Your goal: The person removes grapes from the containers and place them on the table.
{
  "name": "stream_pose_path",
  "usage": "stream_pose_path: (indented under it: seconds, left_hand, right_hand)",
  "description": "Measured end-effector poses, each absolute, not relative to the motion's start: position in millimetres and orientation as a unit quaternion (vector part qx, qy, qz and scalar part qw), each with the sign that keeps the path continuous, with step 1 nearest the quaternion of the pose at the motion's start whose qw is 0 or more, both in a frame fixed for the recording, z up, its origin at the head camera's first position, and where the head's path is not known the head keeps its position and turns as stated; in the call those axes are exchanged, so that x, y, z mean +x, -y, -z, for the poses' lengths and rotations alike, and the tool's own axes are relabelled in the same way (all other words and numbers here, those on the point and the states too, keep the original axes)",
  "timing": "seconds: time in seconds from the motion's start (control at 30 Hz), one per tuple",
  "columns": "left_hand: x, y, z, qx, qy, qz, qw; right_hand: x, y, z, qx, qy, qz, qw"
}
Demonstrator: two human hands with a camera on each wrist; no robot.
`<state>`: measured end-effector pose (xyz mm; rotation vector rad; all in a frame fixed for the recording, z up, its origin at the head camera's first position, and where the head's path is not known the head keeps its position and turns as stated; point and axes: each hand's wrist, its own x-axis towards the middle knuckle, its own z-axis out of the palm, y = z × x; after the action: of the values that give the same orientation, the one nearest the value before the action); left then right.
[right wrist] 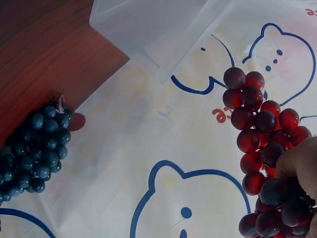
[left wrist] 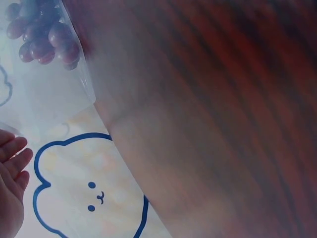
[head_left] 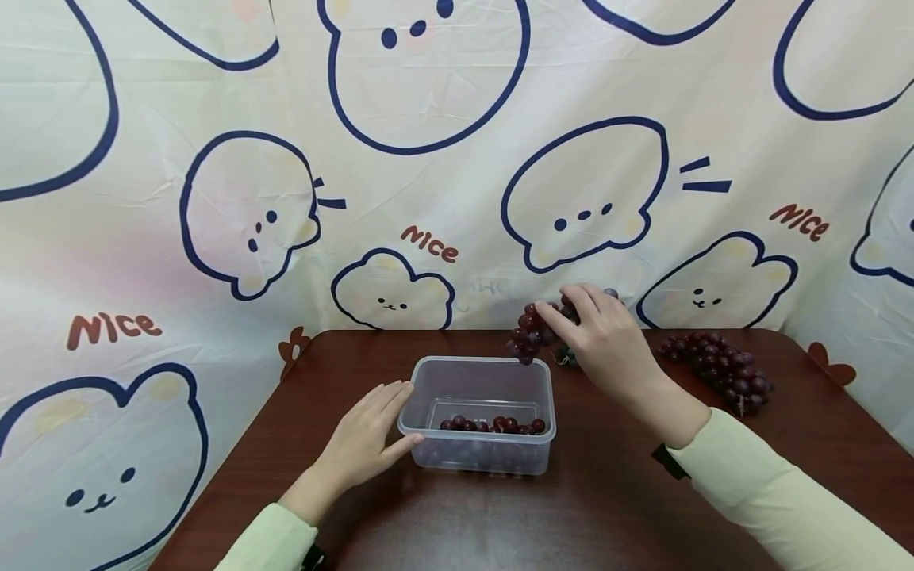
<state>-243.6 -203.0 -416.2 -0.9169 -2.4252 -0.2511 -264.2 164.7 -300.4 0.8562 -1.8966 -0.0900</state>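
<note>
A bunch of red grapes [head_left: 530, 333] is held up in my right hand [head_left: 608, 341], over the back right corner of a clear plastic container [head_left: 480, 454]. In the right wrist view, curled fingers grip the darker end of this bunch [right wrist: 252, 139]. My left hand [head_left: 366, 432] rests at the container's left side with fingers extended along the rim and the thumb near its front corner. Inside the container lies another bunch of reddish grapes [head_left: 505, 425], seen through the wall in the left wrist view, where the fingers [left wrist: 15, 161] look relaxed.
A dark red bunch of grapes [head_left: 721, 369] lies on the brown table [head_left: 357, 357] at the right. Behind my right hand is a blue-black bunch [right wrist: 37, 148], mostly hidden in the head view. A printed cloth [head_left: 443, 190] hangs along the table's back edge.
</note>
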Motion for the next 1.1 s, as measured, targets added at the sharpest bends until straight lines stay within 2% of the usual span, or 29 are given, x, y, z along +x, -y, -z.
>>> stream_pose_path:
  seconds: [0.63,1.1]
  left_hand:
    - [-244.2,203.7,416.0,-0.343,0.893,0.090,0.276]
    - [-244.2,203.4,416.3,-0.344,0.895,0.094,0.269]
  right_hand:
    - [-256.4,-204.1,308.6,0.293,0.799,0.002,0.525]
    - [-255.4,-220.7,330.7,0.271,0.811,0.004,0.519]
